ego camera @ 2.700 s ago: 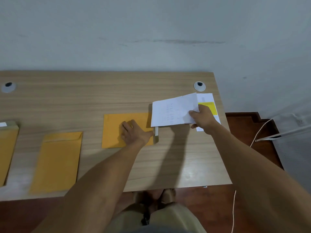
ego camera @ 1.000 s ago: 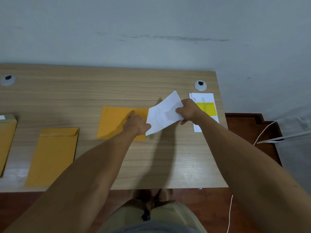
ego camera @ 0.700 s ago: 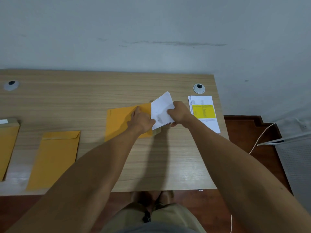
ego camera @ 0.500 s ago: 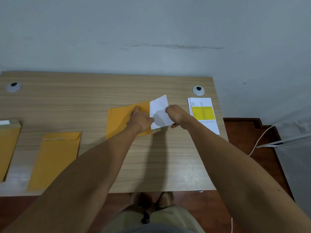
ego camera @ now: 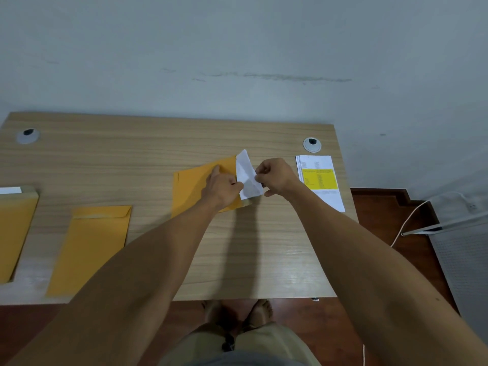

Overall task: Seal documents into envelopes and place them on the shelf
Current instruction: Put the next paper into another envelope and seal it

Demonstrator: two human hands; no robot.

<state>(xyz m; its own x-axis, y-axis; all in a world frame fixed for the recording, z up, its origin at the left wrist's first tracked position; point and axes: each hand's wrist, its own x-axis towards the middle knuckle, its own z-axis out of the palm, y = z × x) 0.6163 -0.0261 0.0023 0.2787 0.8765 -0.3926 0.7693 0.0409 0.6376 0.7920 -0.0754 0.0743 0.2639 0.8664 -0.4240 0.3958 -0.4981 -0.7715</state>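
On the wooden desk, the left hand pinches the open end of the flat orange paper envelope. The right hand pinches the folded white paper document, partly inside the envelope mouth, between both grips.

Office: desk with cable grommets, envelopes.

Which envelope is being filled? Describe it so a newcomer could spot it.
On the wooden desk, look right of centre, left of the stack of printed sheets. The envelope lies there under the left hand, with a white document sticking out of its right end, pinched by the right hand. The other envelopes further left are untouched.
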